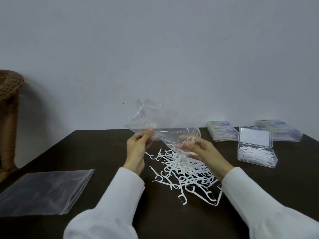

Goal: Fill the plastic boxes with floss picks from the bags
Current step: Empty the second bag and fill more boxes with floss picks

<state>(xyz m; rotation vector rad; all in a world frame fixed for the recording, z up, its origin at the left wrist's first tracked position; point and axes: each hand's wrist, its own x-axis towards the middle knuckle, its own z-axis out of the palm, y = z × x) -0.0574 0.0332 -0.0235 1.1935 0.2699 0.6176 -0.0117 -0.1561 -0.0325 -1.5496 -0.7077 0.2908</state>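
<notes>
A dark brown counter (103, 152) stands against a plain pale wall. Above it both hands pinch a crumpled clear plastic bag (160, 125), the left hand (136, 149) at its near edge, the right hand (202, 150) at its lower mouth. A loose heap of white floss picks (186, 171) lies beneath on the counter. To the right an open clear plastic box (257, 155) holds picks, with closed boxes (222, 131) behind it. A flat empty clear bag (44, 192) lies left. Risk: sleeves dragging through the heap could scatter picks off the near edge; tangled picks may spill when lifted across.
</notes>
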